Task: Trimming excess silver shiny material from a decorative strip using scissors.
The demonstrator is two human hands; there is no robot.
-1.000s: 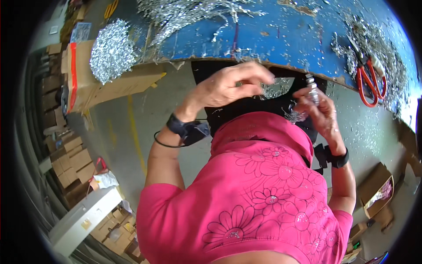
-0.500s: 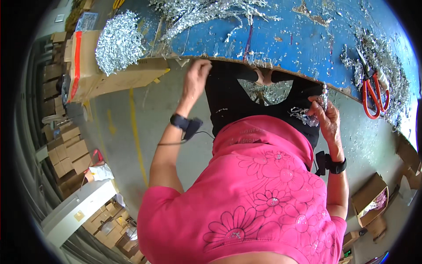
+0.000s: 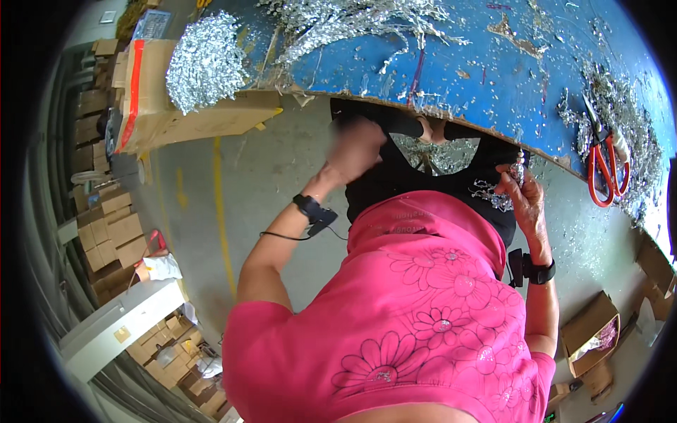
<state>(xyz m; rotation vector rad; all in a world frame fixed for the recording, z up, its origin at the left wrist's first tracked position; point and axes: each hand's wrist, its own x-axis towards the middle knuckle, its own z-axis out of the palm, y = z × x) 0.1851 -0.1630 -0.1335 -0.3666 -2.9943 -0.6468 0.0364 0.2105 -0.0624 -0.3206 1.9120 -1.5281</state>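
Between the thumb and fingers of my right hand [image 3: 525, 197], a silver glittery sprig [image 3: 496, 196] is pinched just below the table edge. Its beaded stem sticks up past the fingertips, and the shiny strands hang over my lap. My left hand [image 3: 355, 151] is smeared by motion above my left thigh, so its fingers cannot be made out. On the blue table [image 3: 451, 77] lies a heap of silver glitter sprays [image 3: 352, 25]. Red-handled scissors [image 3: 603, 173] rest near the table's right edge, beside loose silver strands [image 3: 631, 134].
A cardboard box [image 3: 204, 123] with red tape stands at the table's left, a silver bundle [image 3: 206, 63] at its corner. Another open box [image 3: 591, 335] sits on the floor at right. Stacked cartons [image 3: 113, 233] line the left side. Silver scraps litter the floor.
My left hand has moved from the table edge rightward and down over my lap. The right hand keeps its pinch on the sprig, almost in place. The view has shifted slightly.
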